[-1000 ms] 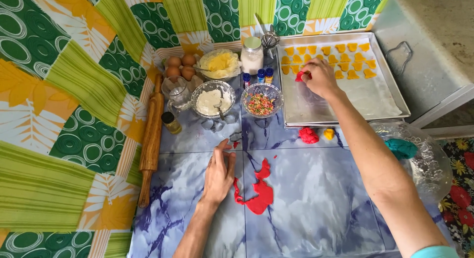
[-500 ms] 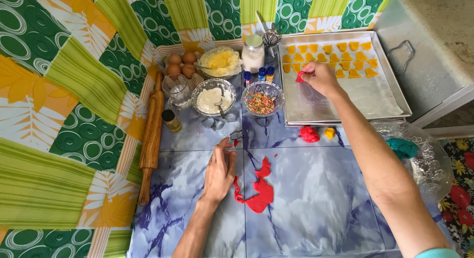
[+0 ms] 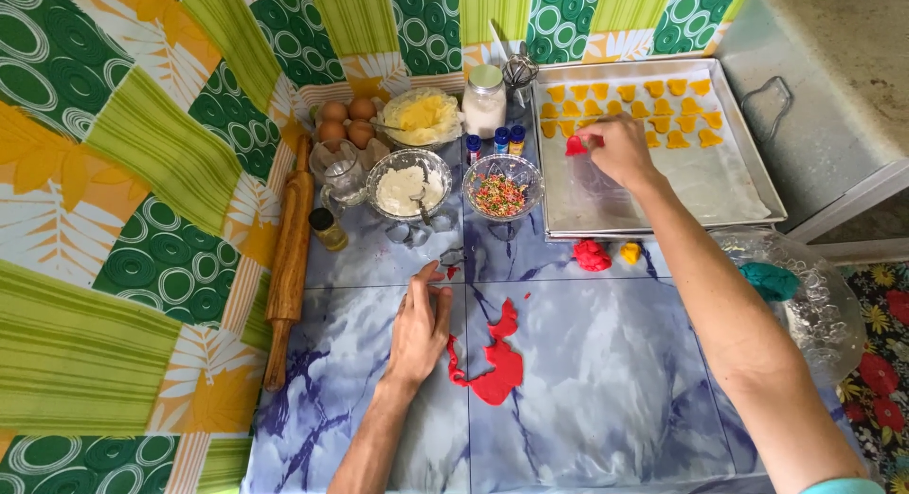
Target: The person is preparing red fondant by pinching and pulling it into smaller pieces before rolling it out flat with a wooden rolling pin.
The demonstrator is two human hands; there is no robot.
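My right hand (image 3: 620, 150) reaches over the metal baking tray (image 3: 720, 186) and pinches a small red dough cutout (image 3: 576, 146) at the tray's left side, just below rows of several yellow dough shapes (image 3: 653, 111). My left hand (image 3: 419, 326) lies flat on the blue marbled surface, fingers together, holding nothing. Right beside it lies a rolled-out scrap of red dough (image 3: 497, 361) with pieces cut away. A small metal cutter (image 3: 453, 258) sits just beyond the left fingertips.
A wooden rolling pin (image 3: 287, 267) lies at the left. Eggs (image 3: 343, 121), a butter bowl (image 3: 419, 115), a flour bowl (image 3: 407, 185), a sprinkles bowl (image 3: 500, 188) and a white jar (image 3: 484, 99) stand at the back. Red (image 3: 592, 255) and yellow (image 3: 631, 253) dough lumps lie below the tray; a glass bowl with teal dough (image 3: 772, 281) stands at the right.
My right hand with the red cutout has shifted slightly across the tray's left part. My left hand has stayed flat in place.
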